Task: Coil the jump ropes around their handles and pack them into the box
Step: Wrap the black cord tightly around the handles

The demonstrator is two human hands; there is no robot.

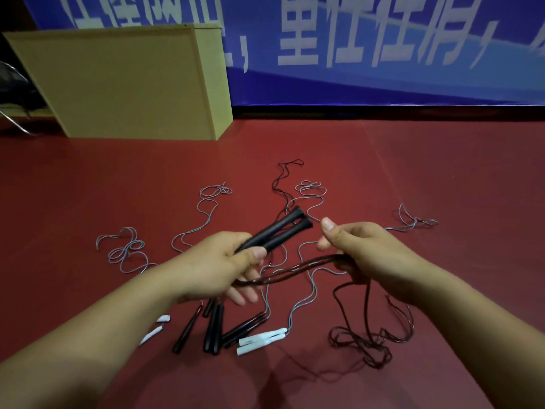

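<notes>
Jump rope handles (275, 231), the black pair, sit side by side in your left hand (224, 267), with the fingers and thumb curled round their lower ends. Their long axis runs up and away from that hand, flared tips pointing toward the far right, roughly at the blue banner (383, 54). The dark cord (295, 268) leaves below the handles and stretches rightward as a bunched bundle into your right hand (362, 252), whose lower fingers are hooked round it while the thumb and forefinger stick out free, just right of the handle tips. So the cord lies crosswise under the handles, and I'd say the right hand is the one to swing it over them. The slack hangs onto the floor (442, 172) below that hand. The box (124, 84) stands well beyond the handles, far left.
</notes>
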